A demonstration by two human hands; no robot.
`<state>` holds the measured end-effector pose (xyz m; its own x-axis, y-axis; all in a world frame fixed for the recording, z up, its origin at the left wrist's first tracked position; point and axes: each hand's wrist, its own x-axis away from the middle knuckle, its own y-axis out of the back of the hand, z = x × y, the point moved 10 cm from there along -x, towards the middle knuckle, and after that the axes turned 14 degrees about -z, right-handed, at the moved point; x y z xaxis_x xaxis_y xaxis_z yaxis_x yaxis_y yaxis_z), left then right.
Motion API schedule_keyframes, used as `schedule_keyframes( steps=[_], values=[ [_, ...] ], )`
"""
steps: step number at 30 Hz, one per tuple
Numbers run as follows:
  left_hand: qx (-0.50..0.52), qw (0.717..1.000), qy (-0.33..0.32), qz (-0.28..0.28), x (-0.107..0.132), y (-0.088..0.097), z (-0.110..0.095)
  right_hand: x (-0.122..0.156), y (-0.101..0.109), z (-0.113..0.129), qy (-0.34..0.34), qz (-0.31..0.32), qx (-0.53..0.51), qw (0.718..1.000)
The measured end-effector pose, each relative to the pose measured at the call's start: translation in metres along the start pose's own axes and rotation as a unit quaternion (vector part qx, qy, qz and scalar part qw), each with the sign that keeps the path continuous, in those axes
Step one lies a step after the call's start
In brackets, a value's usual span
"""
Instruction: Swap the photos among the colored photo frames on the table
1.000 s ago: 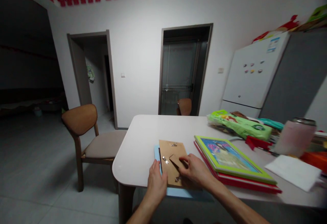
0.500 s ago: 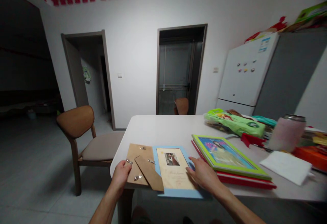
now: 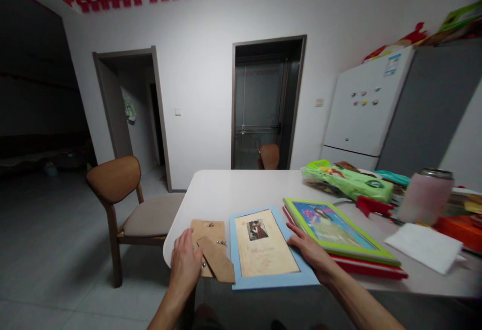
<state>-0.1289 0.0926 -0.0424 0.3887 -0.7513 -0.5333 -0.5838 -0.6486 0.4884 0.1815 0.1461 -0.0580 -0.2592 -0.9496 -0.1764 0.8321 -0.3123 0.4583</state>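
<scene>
A light blue picture frame (image 3: 276,284) lies face up at the table's near edge, with a cream sheet (image 3: 263,259) bearing a small photo inside it. My right hand (image 3: 311,252) holds the frame's right side, its index finger and thumb on the border and the other fingers hidden. Left of the frame lies a brown backing board (image 3: 216,229) with metal clips and a slanted stand leg (image 3: 218,264). Over the board's left part rests my left hand (image 3: 187,258), fingers stretched out and covering some of the clips.
A green-framed picture (image 3: 339,224) lies on a red item (image 3: 371,268) at right. Beyond are a green wipes pack (image 3: 350,182), a pink jar (image 3: 425,197), white paper (image 3: 425,244) and an orange box (image 3: 461,229). A wooden chair (image 3: 115,179) stands left of the table (image 3: 241,187).
My left hand has moved from gripping the board's left edge to lying over it. The blue frame has turned slightly and shifted right, with my right hand now on its right border.
</scene>
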Motion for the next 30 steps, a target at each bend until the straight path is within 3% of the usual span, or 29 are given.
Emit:
schedule_keyframes(
  steps=[3,7,9,11,14,17,20,22,25,30],
  values=[
    [0.046,0.997,-0.057,0.04,0.024,-0.027,-0.056,0.018,-0.008,0.013,-0.104,0.064,-0.159,0.98],
    [0.117,0.975,-0.144,0.121,0.054,-0.064,-0.134,0.026,-0.006,0.04,-0.11,0.058,-0.238,0.963],
    [0.125,0.968,-0.183,0.116,0.055,-0.065,-0.157,0.025,-0.007,0.042,-0.104,0.059,-0.238,0.964],
    [0.124,0.967,-0.204,0.09,0.047,-0.056,-0.164,0.02,-0.007,0.038,-0.082,0.058,-0.221,0.97],
    [0.115,0.98,-0.161,0.013,0.022,-0.029,-0.139,0.008,-0.003,0.017,-0.041,0.035,-0.118,0.992],
    [0.108,0.991,-0.055,-0.053,0.004,-0.003,-0.087,-0.003,0.004,-0.006,0.027,-0.007,0.069,0.997],
    [0.089,0.995,0.011,-0.034,0.008,-0.002,-0.04,-0.005,0.005,-0.014,0.104,-0.043,0.201,0.973],
    [0.056,0.998,0.022,-0.013,0.017,-0.006,-0.019,-0.002,0.001,-0.016,0.143,-0.049,0.242,0.958],
    [-0.008,1.0,-0.008,0.017,0.031,-0.013,-0.008,0.004,-0.006,-0.014,0.185,-0.052,0.275,0.942],
    [-0.144,0.986,-0.081,0.035,0.039,-0.01,-0.016,0.008,-0.009,-0.011,0.199,-0.054,0.308,0.929]
  ],
)
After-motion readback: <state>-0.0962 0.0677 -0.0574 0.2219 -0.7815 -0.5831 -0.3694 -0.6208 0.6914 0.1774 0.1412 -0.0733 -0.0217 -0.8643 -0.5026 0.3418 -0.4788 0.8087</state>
